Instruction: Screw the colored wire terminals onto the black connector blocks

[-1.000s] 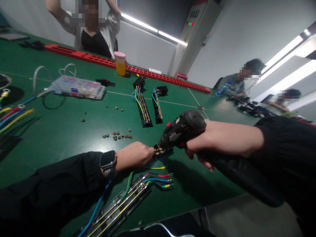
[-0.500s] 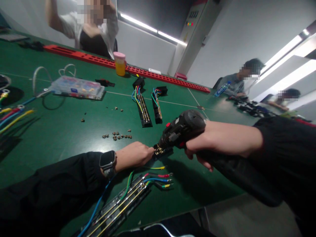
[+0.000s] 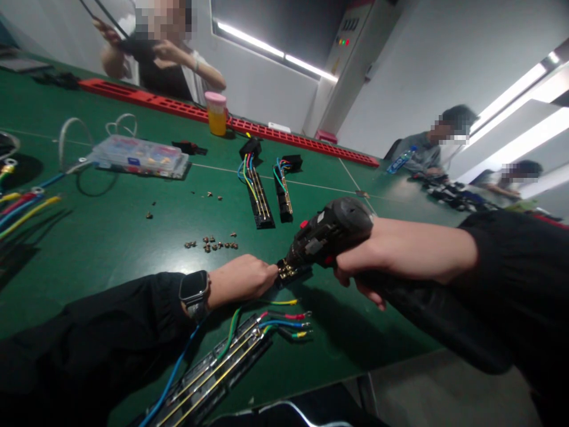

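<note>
The left hand (image 3: 244, 277) has its fingers bunched together, pinching the left end of a small black block (image 3: 303, 274) in the middle of the green desk (image 3: 164, 249). The right hand (image 3: 377, 252) has its fingers wrapped around a black drill (image 3: 331, 231), its tip down at the block's brass-coloured parts. Loose screws (image 3: 214, 245) lie to the far left of the block; a long wired strip (image 3: 208, 379) lies on the near side, below the left hand.

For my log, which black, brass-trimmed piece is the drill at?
The short black piece by the left hand, at the tip of the drill; the two far strips and long near strip lie apart.
</note>
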{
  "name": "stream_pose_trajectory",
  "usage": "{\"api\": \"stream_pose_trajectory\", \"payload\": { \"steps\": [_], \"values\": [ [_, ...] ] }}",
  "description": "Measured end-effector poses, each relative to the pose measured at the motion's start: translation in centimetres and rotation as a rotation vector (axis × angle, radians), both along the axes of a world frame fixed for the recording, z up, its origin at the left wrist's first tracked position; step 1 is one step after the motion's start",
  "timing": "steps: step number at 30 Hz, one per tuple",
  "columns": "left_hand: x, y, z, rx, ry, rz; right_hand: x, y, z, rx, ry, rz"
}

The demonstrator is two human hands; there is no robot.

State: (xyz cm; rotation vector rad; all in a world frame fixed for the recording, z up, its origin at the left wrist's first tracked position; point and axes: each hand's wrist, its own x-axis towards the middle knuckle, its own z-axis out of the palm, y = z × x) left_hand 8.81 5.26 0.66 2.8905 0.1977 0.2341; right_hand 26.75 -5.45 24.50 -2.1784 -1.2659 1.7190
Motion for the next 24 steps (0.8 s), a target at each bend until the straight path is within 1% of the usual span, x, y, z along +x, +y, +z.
{"api": "stream_pose_trajectory", "payload": {
  "steps": [4,12,20,24],
  "values": [
    [-0.04,0.03,-0.04,-0.004,0.001,-0.003,0.04,-0.05,-0.12,0.005,0.010,0.020],
    [-0.02,0.01,-0.16,0.013,-0.022,-0.009,0.32,0.12,-0.22,0.012,0.049,-0.046],
    [-0.06,0.07,-0.30,0.017,-0.019,-0.017,0.89,0.13,-0.34,0.006,0.051,-0.034],
    [-0.15,0.27,-0.44,0.036,-0.009,-0.007,1.01,0.09,-0.30,0.012,0.047,-0.002]
  ]
}}
